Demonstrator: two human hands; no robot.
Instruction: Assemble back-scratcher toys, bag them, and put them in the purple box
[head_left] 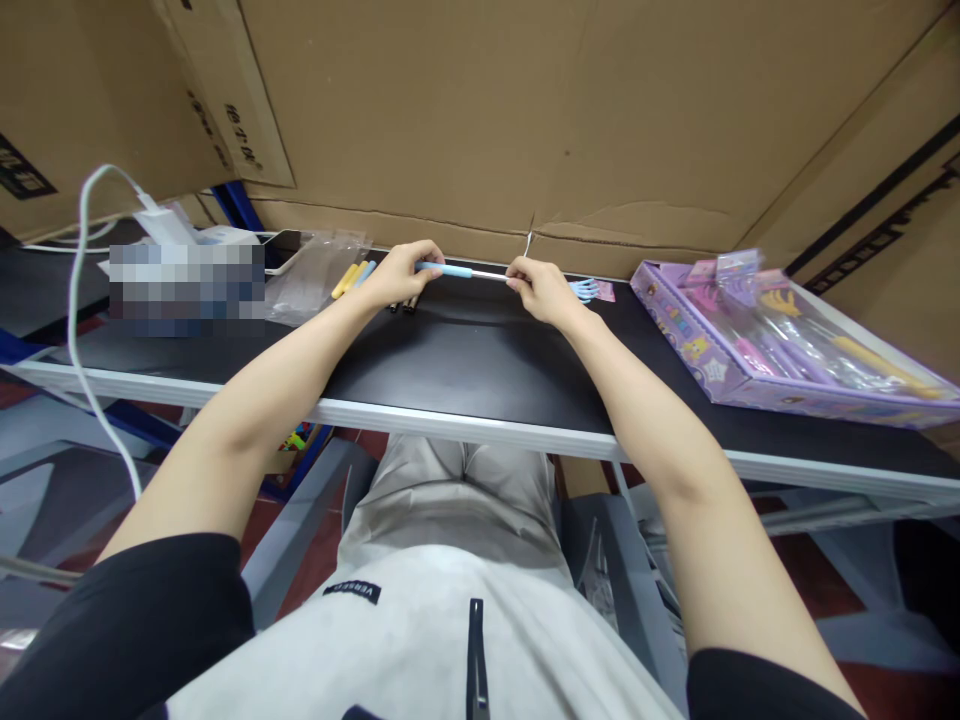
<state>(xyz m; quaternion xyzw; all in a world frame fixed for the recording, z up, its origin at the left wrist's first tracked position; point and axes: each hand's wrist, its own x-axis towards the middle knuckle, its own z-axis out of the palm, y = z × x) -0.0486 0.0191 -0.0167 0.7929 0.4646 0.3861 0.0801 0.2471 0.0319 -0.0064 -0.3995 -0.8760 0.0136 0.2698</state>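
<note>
A back scratcher with a light blue handle (454,270) and a thin metal rod is held level above the black table. My left hand (401,272) is closed around the handle's left end. With its fingers pinched on the metal rod, my right hand (544,288) is closed farther right. The light blue claw head (585,290) shows just beyond that hand. Beside my left wrist lie loose yellow handle pieces (345,281) and blue handle pieces (364,274). Several small dark pieces (409,304), partly hidden, rest under my left hand.
A purple display box (697,340) of wrapped back scratchers stands at the right. Clear plastic bags (315,275) lie at the left, near a white cable (75,290) and a blurred-out patch. A cardboard wall (480,120) rises behind the table (465,360). A pink card (605,291) lies by the claw.
</note>
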